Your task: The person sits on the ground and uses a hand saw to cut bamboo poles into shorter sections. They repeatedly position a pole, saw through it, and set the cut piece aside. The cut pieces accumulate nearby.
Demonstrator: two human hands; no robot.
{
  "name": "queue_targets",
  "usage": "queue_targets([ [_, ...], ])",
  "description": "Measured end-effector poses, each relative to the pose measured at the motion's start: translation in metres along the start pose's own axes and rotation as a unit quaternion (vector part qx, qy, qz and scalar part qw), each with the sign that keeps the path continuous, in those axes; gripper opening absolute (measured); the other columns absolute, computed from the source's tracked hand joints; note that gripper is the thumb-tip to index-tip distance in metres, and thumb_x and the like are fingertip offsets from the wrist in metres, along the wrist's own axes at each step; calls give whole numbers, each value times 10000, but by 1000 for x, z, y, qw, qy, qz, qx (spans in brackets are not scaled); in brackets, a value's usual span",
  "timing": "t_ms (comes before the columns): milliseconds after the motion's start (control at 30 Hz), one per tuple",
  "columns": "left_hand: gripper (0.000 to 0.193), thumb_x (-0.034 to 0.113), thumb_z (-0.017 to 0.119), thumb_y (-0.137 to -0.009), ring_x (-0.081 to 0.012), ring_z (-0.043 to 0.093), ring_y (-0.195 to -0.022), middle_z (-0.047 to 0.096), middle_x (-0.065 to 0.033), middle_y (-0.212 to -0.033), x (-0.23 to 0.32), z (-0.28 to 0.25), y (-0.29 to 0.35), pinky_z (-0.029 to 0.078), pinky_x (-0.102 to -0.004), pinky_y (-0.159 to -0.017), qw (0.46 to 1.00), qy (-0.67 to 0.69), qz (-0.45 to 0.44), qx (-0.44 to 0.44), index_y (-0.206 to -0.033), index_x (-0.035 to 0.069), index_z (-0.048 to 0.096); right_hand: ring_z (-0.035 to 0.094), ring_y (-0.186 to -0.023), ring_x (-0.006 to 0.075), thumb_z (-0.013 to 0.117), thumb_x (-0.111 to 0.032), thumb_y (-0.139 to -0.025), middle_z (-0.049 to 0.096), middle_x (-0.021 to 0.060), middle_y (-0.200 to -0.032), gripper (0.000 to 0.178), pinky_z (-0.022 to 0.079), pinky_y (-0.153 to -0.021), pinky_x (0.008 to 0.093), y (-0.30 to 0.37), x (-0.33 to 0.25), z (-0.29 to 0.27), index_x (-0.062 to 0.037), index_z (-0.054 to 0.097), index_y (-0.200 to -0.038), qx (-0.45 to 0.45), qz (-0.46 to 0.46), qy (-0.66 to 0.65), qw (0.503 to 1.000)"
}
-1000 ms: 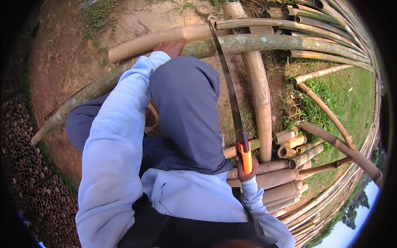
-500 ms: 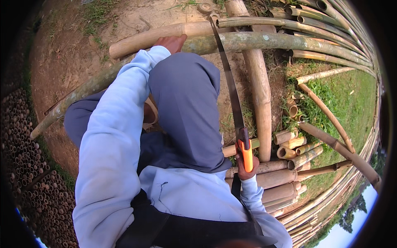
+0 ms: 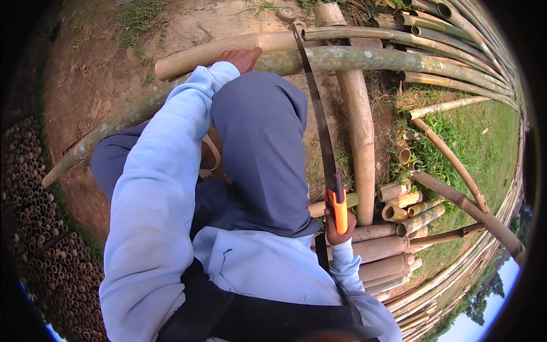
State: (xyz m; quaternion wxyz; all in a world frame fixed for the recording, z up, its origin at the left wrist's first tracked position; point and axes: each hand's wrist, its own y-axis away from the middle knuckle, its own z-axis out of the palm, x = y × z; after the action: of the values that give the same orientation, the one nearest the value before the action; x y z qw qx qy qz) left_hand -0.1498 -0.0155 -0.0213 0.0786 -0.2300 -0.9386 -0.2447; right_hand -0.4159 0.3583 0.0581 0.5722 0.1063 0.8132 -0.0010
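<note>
My right hand (image 3: 341, 223) is closed round the orange and black handle of a handsaw (image 3: 322, 128). Its long dark blade reaches away from me and crosses a long greenish bamboo pole (image 3: 370, 59) near the tip; I cannot tell how deep any cut is. Farther left, my left hand (image 3: 241, 59) presses on that same pole with its fingers curled over it, partly hidden by the cuff. My bent knee lies against the near side of the pole, between hand and blade. Just beyond the left hand lies a shorter, pale bamboo piece (image 3: 196, 56).
A thick bamboo log (image 3: 360, 142) runs crosswise under the pole, right of the blade. Cut bamboo sections (image 3: 379, 248) lie near my right hand. Long poles (image 3: 450, 37) spread at far right. Stacked bamboo tubes (image 3: 43, 245) show their ends at left.
The whole view has shifted slightly. Both hands keep their holds, and the saw blade still crosses the pole at nearly the same place.
</note>
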Motion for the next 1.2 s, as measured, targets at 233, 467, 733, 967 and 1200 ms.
queue_targets([
  [233,610,376,678,-828,-437,637,-1013,678,-217,-1042,3,4,0,472,-537,-851,1000,-7,-18,0,-1332,101,471,562,-618,115,706,-95,-878,623,73,-695,165,457,-597,281,-139,23,41,45,670,-959,-17,0,-66,998],
  [467,665,437,674,-831,-439,635,-1023,672,-219,-1082,1,-8,-2,483,-521,-874,1000,-5,-13,-8,-1371,112,462,537,-708,69,759,-146,-879,599,-26,-816,304,455,-637,224,-152,6,52,23,633,-1098,16,-98,-40,994],
  [733,502,405,597,-865,-422,636,-997,653,-216,-1048,5,16,6,467,-514,-876,992,-53,-13,117,-1228,79,477,630,-810,118,705,-87,-911,695,70,-907,239,507,-751,275,-159,25,62,35,652,-1109,33,-66,-86,994],
  [967,389,322,572,-884,-417,660,-964,658,-232,-1041,11,10,11,504,-516,-839,994,-55,-18,94,-1126,27,499,681,-873,164,640,8,-895,722,142,-990,304,517,-792,292,-27,7,20,47,645,-1197,53,3,-43,998],
  [1200,310,239,551,-893,-415,664,-966,663,-246,-1019,10,14,5,528,-500,-824,991,-66,-26,118,-1081,-1,495,629,-696,137,661,-29,-894,691,105,-810,233,500,-663,290,-59,15,21,48,675,-1113,20,64,-18,998],
])
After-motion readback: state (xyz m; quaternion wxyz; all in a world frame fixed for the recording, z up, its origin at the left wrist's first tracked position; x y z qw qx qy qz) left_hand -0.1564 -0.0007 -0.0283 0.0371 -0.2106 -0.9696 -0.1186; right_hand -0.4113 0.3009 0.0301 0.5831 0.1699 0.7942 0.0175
